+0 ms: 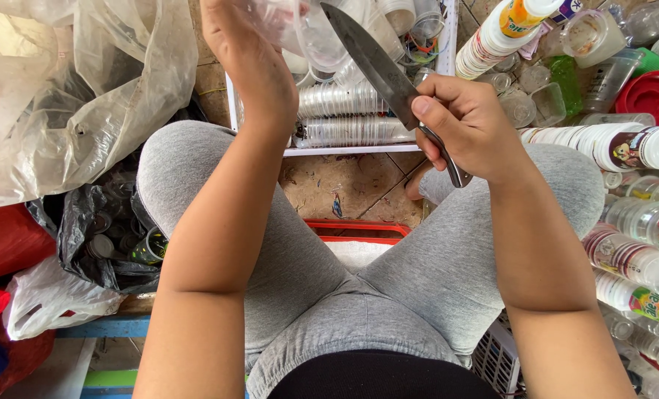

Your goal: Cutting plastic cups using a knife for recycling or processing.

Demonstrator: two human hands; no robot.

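Knife (377, 66) sits clamped by its handle in our right hand (466, 125), blade stiff and sharp, while our left hand (252, 63), fingers hidden, reaches a light, thin, crushable clear plastic cup (307, 29) above the white crate's (359, 150) near edge.

Even, soft daylight fills the view, bright with no hard shadows. Pale glare sits on the clear bag (85, 89) left of the knife (377, 70), whose blade shows a dull sheen. Focus is sharp throughout; the edges bend slightly outward.
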